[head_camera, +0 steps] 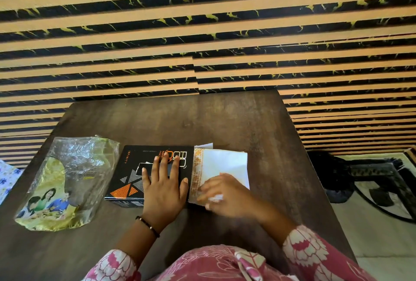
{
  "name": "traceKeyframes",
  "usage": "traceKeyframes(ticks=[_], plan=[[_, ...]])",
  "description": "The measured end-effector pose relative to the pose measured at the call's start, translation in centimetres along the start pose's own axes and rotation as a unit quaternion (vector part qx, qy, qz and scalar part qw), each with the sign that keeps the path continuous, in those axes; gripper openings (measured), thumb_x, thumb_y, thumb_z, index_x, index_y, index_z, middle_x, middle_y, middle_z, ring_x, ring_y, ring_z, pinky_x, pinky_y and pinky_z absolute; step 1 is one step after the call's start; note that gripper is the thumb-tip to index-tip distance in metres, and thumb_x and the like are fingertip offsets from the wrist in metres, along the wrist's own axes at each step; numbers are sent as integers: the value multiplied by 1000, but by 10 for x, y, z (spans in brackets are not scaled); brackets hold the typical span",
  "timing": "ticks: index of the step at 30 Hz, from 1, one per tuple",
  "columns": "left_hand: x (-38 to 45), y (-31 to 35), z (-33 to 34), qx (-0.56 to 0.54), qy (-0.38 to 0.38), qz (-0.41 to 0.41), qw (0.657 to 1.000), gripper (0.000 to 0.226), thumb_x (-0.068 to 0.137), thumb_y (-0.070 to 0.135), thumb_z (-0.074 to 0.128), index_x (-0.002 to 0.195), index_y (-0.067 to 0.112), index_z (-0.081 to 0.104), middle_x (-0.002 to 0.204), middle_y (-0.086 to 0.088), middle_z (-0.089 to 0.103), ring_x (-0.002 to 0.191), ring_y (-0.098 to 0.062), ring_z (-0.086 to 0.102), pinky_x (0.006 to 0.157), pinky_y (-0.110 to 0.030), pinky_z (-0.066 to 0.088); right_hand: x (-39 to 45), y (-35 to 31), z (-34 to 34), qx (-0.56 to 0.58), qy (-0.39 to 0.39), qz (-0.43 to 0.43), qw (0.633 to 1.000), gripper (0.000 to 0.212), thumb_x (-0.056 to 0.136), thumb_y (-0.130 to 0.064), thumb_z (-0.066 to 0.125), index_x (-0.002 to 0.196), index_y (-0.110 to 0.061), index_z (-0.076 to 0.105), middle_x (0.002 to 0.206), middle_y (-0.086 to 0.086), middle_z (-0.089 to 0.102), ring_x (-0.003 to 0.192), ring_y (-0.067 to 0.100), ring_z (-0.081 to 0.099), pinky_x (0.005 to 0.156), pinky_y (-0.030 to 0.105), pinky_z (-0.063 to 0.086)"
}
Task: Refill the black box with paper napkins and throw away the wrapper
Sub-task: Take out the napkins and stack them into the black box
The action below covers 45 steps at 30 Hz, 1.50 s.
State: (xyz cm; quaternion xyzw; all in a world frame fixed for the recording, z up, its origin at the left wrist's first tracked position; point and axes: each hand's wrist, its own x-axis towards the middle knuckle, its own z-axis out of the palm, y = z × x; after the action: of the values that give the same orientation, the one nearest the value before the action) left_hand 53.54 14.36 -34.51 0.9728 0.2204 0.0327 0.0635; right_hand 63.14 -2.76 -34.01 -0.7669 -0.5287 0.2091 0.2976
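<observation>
On box (148, 168), left hand (165, 187) apparently flat.

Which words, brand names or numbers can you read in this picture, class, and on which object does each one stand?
"INFINITY": reads along the left edge of the flat black cardboard box with orange triangles.
"BODY SPRAY": small print near the box's top edge, only just legible.
Large orange and white letters on the box lid: partly covered by the left hand, unreadable.
Crumpled clear and gold plastic wrapper: its print is too blurred to read.
White paper napkins: pattern only.

Pink sleeves (315, 249) w/ white floral print; black beaded bracelet (147, 225) on left wrist.
</observation>
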Motion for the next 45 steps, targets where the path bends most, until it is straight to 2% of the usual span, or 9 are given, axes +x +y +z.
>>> traceKeyframes(ticks=[2,4,7,9,13,19,29,32,45], plan=[[1,0,1,0,1,-1,1000,68,85,51,17,140,15,34,149,-17,32,140,-37,21,109,-61,13,-9,1,-6,155,166,77,971,19,83,-19,64,100,-17,72,108,-6,69,106,3,58,94,19,39],[4,1,0,2,0,-7,1000,72,83,53,12,142,16,30,151,-17,29,141,-36,17,111,-59,10,-16,12,-4,146,297,225,917,25,88,-25,60,112,-21,64,118,-6,63,111,9,56,92,19,43],[7,2,0,-1,4,-10,1000,73,82,54,12,142,16,31,150,-17,29,141,-36,17,111,-59,10,-22,32,4,127,241,447,852,57,88,-37,56,139,-19,36,145,3,40,131,25,43,105,42,42],[6,2,0,-1,2,-9,1000,73,82,54,12,142,16,32,150,-17,29,141,-36,17,111,-60,11,-22,40,8,191,204,486,828,68,88,-38,58,144,-17,27,148,6,37,133,29,40,105,47,42],[3,1,-1,-2,5,-1,1000,71,84,52,15,140,14,34,149,-18,32,140,-37,20,110,-61,13,-14,45,8,373,230,478,761,38,85,-33,63,116,-15,51,119,7,63,103,22,61,93,45,51],[1,1,-2,-7,5,0,1000,74,83,55,10,143,17,29,152,-16,25,142,-34,14,112,-57,6,-3,46,-8,399,221,486,746,35,78,-29,69,104,-7,62,95,8,70,83,23,66,70,34,52],[1,1,-1,-11,16,-3,1000,69,84,52,17,140,15,34,149,-17,32,140,-36,21,110,-59,11,-12,33,-3,417,202,356,811,39,82,-23,65,118,-20,52,113,-1,66,104,18,63,92,44,52],[1,1,-1,-10,16,-5,1000,70,84,52,15,141,16,32,150,-17,30,141,-35,19,111,-57,9,-15,37,-12,384,160,386,824,42,85,-15,59,123,-20,41,119,-1,60,105,17,59,79,34,51],[3,2,-1,-7,17,-7,1000,67,84,50,21,136,13,39,147,-18,35,138,-38,25,109,-62,15,14,15,4,318,144,385,854,57,92,-13,44,142,-32,23,139,-2,46,125,24,46,99,44,44]])
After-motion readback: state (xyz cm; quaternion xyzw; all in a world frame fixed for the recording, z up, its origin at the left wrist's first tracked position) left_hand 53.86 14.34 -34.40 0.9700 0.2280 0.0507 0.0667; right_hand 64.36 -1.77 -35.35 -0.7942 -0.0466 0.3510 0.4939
